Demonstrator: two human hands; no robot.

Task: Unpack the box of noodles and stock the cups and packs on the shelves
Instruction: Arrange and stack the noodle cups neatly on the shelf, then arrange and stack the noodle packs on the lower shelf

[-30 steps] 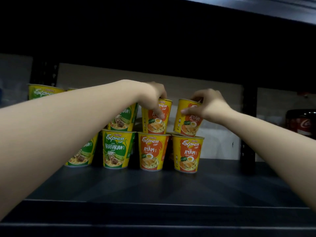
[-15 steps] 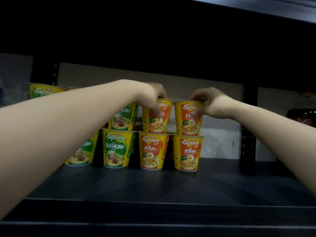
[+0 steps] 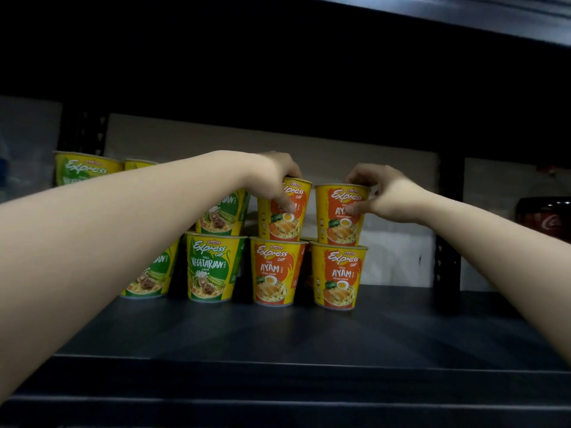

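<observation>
Dim store shelving, black metal, pale backing board behind; dark shelf (image 3: 278, 332) carrying two tiers of noodle cups toward the back. Left hand (image 3: 272, 177) closing over the rim of the upper-left orange Ayam cup (image 3: 282, 211), thumb lying down its front. Right hand (image 3: 383, 193) pinching the upper-right Ayam cup (image 3: 341, 216) at the rim, thumb pressing the label. Both cups sitting upright, long axis vertical, wide mouth up, labels facing outward, each resting on the lid of a lower Ayam cup (image 3: 275, 271) and its neighbour (image 3: 336, 276). Gripping from the top probably for centring each narrow base on the lid below and squaring the print to the aisle. Green Vegetarian cups (image 3: 211, 267) stacking likewise just to the left. Dark cola bottle (image 3: 545, 219) standing well apart at far right. No box in sight.
</observation>
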